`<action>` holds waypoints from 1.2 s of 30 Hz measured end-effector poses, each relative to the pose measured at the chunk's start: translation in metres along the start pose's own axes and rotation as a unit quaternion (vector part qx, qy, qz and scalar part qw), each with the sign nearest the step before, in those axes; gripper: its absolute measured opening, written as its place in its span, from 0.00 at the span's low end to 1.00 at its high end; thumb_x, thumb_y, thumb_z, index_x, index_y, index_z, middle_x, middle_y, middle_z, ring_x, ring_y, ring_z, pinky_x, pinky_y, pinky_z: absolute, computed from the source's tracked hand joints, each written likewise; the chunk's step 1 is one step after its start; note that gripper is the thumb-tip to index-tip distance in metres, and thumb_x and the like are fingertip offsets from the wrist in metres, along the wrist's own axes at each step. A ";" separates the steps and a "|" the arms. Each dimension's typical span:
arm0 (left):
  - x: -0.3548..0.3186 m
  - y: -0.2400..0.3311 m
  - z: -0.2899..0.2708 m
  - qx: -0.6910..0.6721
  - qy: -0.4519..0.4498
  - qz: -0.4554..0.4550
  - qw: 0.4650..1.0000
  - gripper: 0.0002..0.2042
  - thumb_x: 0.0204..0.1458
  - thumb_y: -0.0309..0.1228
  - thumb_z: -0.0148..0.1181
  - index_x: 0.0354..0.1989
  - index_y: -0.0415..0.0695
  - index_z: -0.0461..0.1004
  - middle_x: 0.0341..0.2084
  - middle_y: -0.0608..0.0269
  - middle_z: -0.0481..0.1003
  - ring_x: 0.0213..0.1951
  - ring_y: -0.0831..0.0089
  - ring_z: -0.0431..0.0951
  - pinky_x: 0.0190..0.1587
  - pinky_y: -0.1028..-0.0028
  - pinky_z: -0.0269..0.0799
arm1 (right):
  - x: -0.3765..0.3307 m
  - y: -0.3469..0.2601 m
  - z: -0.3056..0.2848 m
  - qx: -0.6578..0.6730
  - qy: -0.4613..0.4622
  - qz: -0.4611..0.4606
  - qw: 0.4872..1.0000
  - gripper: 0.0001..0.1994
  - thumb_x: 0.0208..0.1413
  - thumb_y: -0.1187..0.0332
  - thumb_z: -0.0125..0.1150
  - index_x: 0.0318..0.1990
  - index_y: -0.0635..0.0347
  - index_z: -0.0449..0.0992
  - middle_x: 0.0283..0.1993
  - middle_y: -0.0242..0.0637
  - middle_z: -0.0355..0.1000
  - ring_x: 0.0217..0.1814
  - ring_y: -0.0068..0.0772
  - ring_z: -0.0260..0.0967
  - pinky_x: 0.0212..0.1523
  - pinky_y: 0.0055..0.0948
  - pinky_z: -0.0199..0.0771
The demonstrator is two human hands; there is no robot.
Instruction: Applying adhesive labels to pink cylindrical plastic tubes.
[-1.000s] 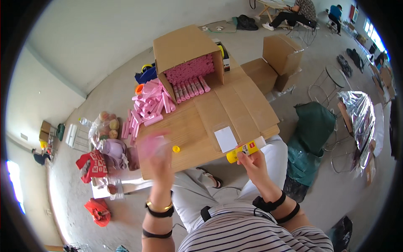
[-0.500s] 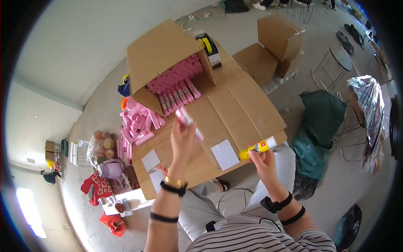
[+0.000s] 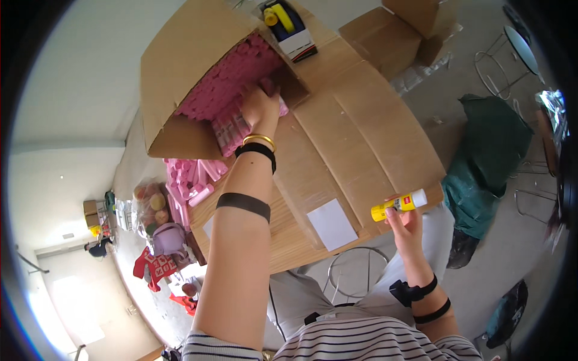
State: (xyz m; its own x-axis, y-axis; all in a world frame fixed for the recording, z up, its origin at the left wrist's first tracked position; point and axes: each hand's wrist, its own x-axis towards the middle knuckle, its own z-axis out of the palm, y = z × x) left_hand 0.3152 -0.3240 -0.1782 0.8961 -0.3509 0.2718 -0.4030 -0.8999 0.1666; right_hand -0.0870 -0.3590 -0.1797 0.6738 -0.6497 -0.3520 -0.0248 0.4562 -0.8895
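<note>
My right hand (image 3: 406, 225) is closed around a yellow glue stick (image 3: 388, 207) with a white cap, held over the table's near right corner. My left hand (image 3: 260, 111) reaches into the open cardboard box (image 3: 186, 66) on the table. Its fingers are closed on a pink roll (image 3: 265, 85), partly hidden by the hand. Many pink rolls (image 3: 235, 78) are stacked inside the box. In front of that stack stand several labelled pink rolls (image 3: 230, 131). A stack of white paper slips (image 3: 332, 225) lies on the table between my hands.
Loose pink rolls (image 3: 191, 183) are heaped left of the box. A tape dispenser (image 3: 282, 21) stands behind it to the right. Flattened cardboard (image 3: 355, 132) covers much of the wooden table (image 3: 289, 256). A green bag (image 3: 487, 156) and a stool (image 3: 506, 54) stand on the right.
My left hand has moved forward from above the table into the box, taking the pink roll along. My right hand still holds the glue stick. The view has shifted and turned somewhat.
</note>
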 end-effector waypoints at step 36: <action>-0.202 -0.216 -0.190 -0.583 0.056 -0.122 0.801 0.13 0.55 0.30 0.57 0.47 0.39 0.70 0.41 0.62 0.75 0.40 0.71 0.75 0.45 0.70 0.69 | -0.009 0.051 0.178 -0.402 -0.232 -0.225 0.857 0.15 0.48 0.70 0.65 0.42 0.59 0.70 0.41 0.43 0.67 0.36 0.45 0.71 0.33 0.38 0.73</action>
State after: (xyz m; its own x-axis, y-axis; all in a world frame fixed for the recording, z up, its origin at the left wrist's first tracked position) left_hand 0.1859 -0.0096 -0.0892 0.9785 -0.1179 0.1690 -0.1770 -0.0613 0.9823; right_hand 0.0368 -0.2212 -0.1702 0.9650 -0.2532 0.0675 -0.0602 -0.4651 -0.8832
